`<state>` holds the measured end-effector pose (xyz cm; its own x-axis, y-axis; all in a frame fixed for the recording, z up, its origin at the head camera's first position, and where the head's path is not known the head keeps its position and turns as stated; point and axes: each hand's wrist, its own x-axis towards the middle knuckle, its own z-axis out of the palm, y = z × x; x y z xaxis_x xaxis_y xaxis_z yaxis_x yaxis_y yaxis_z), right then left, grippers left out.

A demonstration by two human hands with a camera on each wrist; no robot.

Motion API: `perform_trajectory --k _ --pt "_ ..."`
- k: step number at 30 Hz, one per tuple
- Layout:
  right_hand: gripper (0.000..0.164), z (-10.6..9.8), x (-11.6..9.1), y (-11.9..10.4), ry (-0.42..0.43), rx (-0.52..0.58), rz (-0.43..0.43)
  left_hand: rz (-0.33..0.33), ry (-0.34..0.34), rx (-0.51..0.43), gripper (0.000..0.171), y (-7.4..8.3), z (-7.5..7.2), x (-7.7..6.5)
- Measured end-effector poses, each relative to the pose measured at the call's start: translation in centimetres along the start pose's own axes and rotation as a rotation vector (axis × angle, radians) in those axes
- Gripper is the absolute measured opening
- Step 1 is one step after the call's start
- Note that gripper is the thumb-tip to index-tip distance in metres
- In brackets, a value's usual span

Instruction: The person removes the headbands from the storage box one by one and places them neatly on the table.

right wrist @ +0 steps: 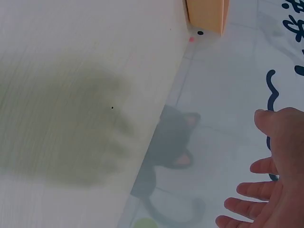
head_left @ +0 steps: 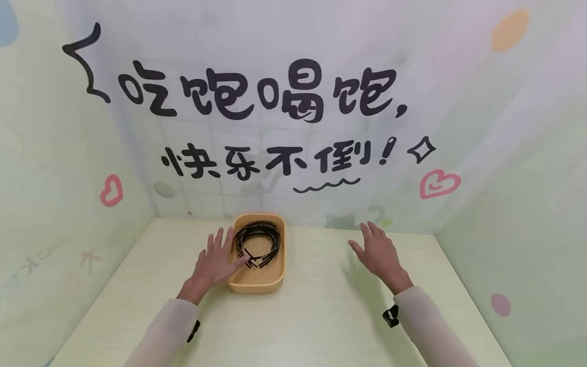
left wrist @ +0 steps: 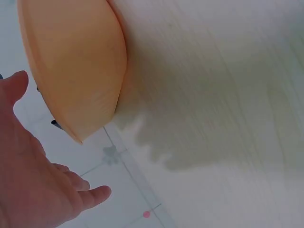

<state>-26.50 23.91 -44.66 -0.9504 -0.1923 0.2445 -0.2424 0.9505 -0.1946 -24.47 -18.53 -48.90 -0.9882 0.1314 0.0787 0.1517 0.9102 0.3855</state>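
Observation:
An orange-tan rectangular bin [head_left: 258, 288] stands near the back of the table, left of centre. Inside it lie several black headbands [head_left: 275, 234], some with toothed combs, nested in a loose ring. My left hand [head_left: 215, 262] hovers at the bin's left side with fingers spread, its thumb overlapping the bin in the head view. In the left wrist view the bin's outer wall [left wrist: 80, 61] fills the upper left beside that hand. My right hand [head_left: 379, 255] is held over the table well to the right of the bin, fingers extended, holding nothing.
The pale wood-grain table [head_left: 316, 316] meets a printed back curtain [head_left: 293, 204] with large black characters and hearts. Similar curtains close off the left side [head_left: 55, 204] and right side [head_left: 513, 229]. Black straps [head_left: 391, 316] show at both wrists.

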Motion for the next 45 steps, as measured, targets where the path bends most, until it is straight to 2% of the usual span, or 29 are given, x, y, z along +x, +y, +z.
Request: perform_trajectory --k 8,14,17,19,24,30,35,40,45 --pt "0.063 0.8 1.2 -1.4 -0.011 0.072 0.012 -0.038 -0.017 -0.104 0.104 -0.2 1.2 0.2" --pt "0.058 1.5 1.7 -2.6 -0.074 0.137 0.033 -0.130 -0.094 -0.297 0.102 -0.7 2.1 0.1" --pt "0.056 2.0 2.2 -3.3 -0.071 0.171 0.029 -0.170 -0.114 -0.382 0.097 -0.9 2.5 0.1" --pt "0.054 2.4 2.6 -3.9 -0.064 0.195 0.019 -0.180 -0.118 -0.405 0.093 -1.0 2.7 0.1" --pt "0.049 3.2 3.7 -5.9 -0.056 0.295 -0.002 -0.195 -0.123 -0.380 0.085 -0.9 2.9 0.2" --pt "0.041 4.3 4.9 -8.6 -0.077 0.459 -0.014 -0.219 -0.106 -0.361 0.084 -0.4 2.9 0.0" --pt "0.035 5.0 6.2 -11.1 -0.130 0.595 0.015 -0.225 -0.084 -0.355 0.084 0.1 2.7 0.1" --pt "0.034 5.7 7.2 -13.4 -0.180 0.647 -0.009 -0.235 -0.079 -0.347 0.083 0.3 3.1 0.2" --pt "0.035 6.3 7.7 -15.4 -0.265 0.725 0.007 -0.234 -0.077 -0.348 0.083 0.5 3.2 0.2"
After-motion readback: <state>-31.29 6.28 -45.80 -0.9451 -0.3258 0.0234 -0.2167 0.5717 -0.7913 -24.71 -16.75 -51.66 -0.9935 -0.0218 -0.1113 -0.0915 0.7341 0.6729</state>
